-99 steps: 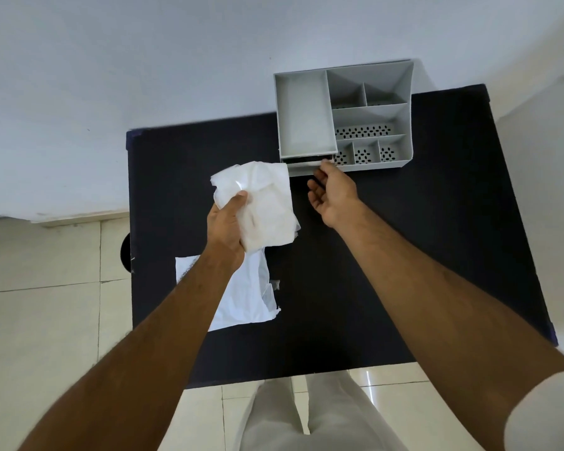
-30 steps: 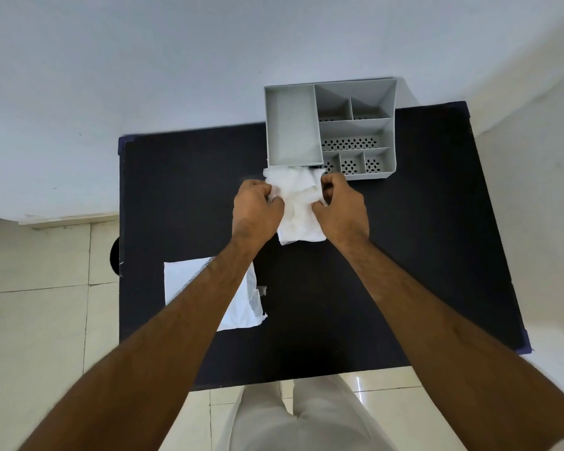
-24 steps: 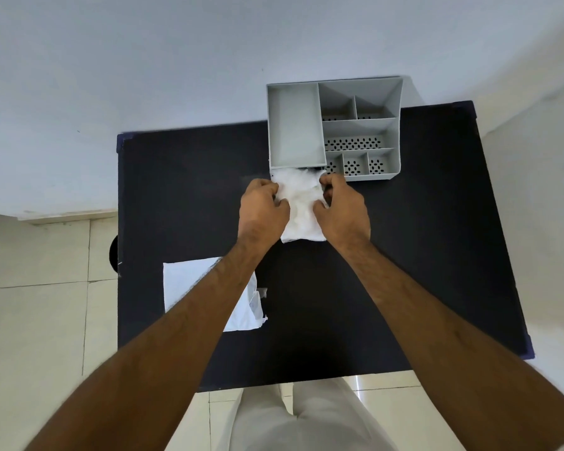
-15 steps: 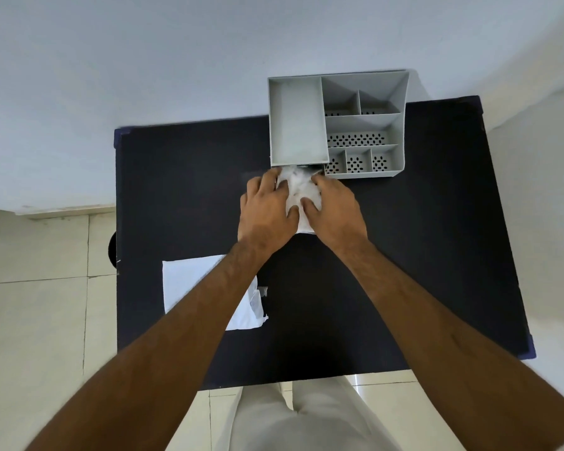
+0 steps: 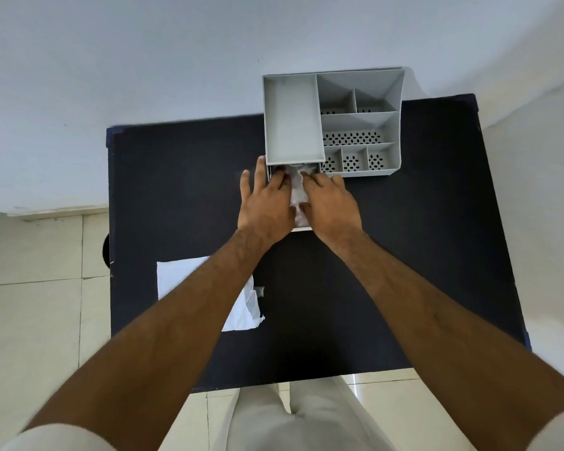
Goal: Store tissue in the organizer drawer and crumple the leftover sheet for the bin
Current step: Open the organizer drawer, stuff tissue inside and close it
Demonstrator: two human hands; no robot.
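Tissue (image 5: 298, 193) sits bunched in the pulled-out drawer (image 5: 302, 228) at the organizer's (image 5: 331, 120) near left side, showing only between the two hands. Nearest on the black table (image 5: 388, 271), a flat sheet (image 5: 176, 276) lies partly under the left forearm. The left hand (image 5: 264, 203) presses down with fingers spread. The right hand (image 5: 331, 205), fingers together, presses the tissue toward the drawer opening.

Left hand (image 5: 265, 203) and right hand (image 5: 331, 203) press crumpled tissue (image 5: 297, 193) into drawer (image 5: 302, 228) of grey organizer (image 5: 331, 120) on black counter (image 5: 183, 177); 1 flat sheet (image 5: 176, 275) near left forearm.
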